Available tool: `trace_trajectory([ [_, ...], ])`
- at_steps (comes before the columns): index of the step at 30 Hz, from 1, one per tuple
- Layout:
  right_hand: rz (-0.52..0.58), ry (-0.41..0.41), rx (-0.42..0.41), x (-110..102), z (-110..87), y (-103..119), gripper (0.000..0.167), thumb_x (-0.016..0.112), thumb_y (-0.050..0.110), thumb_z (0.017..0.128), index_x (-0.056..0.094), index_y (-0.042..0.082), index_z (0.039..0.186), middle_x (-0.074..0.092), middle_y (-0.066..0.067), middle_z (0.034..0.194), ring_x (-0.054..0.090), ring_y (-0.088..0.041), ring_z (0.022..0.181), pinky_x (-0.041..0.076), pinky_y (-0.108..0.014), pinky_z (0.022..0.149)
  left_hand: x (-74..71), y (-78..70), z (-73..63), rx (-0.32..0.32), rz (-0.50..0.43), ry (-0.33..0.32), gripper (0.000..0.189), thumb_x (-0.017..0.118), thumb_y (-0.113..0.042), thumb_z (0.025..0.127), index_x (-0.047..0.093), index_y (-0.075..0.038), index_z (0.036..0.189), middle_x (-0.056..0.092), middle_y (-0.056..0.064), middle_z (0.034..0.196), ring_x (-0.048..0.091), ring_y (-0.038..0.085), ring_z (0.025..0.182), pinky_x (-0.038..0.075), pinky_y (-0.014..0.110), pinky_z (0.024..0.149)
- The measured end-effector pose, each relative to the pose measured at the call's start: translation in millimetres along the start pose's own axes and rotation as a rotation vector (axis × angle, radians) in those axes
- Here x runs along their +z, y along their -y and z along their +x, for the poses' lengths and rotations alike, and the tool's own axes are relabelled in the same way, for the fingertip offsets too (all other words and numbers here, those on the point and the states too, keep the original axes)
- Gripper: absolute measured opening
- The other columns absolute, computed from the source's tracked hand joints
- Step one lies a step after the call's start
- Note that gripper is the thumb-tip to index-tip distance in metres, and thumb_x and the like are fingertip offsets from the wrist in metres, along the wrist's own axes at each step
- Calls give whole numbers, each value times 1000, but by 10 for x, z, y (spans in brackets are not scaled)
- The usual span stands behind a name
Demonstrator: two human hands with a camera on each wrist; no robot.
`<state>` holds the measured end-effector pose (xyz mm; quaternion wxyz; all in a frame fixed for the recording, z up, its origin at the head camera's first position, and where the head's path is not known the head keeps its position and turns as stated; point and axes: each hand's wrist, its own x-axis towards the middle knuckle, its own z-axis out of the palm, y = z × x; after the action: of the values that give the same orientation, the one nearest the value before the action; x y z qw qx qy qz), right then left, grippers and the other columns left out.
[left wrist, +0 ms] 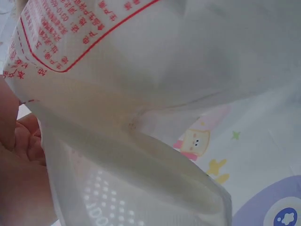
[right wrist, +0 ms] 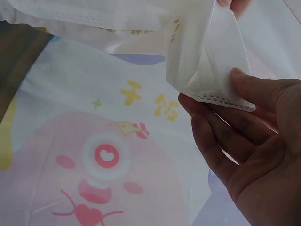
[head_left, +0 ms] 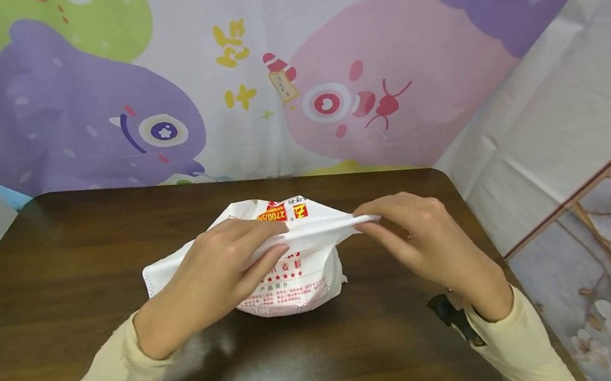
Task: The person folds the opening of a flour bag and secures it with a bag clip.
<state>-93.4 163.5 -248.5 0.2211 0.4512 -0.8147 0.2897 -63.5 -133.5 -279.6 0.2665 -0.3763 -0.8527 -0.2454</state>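
Cream sleeves (head_left: pixel 529 357) frame the near edge of the dark wooden bench (head_left: pixel 60 291). Near the bench's middle a white bag (head_left: pixel 299 274) printed with red text is seated. Its top edge is gripped by 2 hands: the left hand (head_left: pixel 213 273) is curled over the bag's left side, while the right corner is pinched by the right hand (head_left: pixel 420 235). A cartoon backdrop (head_left: pixel 131 81) is hung behind the bench.

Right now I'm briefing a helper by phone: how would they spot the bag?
On the dark wooden table, in front of the cartoon backdrop, sits a white bag with red print. It is the only item there, its top edge held by both hands.
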Motion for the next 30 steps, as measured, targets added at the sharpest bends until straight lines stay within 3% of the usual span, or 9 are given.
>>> trace_trajectory([
  [3,12,-6,12,6,-16,4,24,65,31,98,74,10,104,72,6,99,61,-5,83,46,-18,72,-14,24,-14,-6,14,9,20,67,-21,94,69,-7,109,72,3,107,68,21,100,50,39,90],
  [7,25,-28,-1,24,-28,2,16,69,22,96,74,9,104,73,5,100,62,-6,83,46,-17,72,-8,56,-27,18,42,-4,11,71,-15,90,68,-8,98,73,2,99,69,22,89,48,39,82],
  [14,16,-52,-14,54,-44,-19,35,56,38,101,75,9,103,73,4,97,65,-7,82,46,-18,69,9,91,-29,36,56,-27,8,74,-13,88,67,-8,88,74,1,88,69,21,82,48,37,75],
  [21,69,-44,44,80,-84,-65,13,74,19,91,75,10,101,73,6,96,66,-4,84,47,-16,71,15,114,-13,39,74,-13,15,74,-15,89,63,-9,81,68,-1,71,66,21,73,49,38,74],
  [25,84,-29,65,101,-104,-92,12,74,18,92,74,10,101,72,7,96,66,-4,85,49,-16,76,19,125,-5,35,93,7,19,74,-16,89,60,-9,78,59,-2,61,64,22,69,49,38,73],
  [30,78,-18,77,108,-114,-100,18,77,6,86,73,11,103,72,9,96,64,-2,84,49,-16,76,18,142,-11,35,86,17,19,74,-16,88,59,-9,78,57,-2,60,65,23,70,49,38,73],
])
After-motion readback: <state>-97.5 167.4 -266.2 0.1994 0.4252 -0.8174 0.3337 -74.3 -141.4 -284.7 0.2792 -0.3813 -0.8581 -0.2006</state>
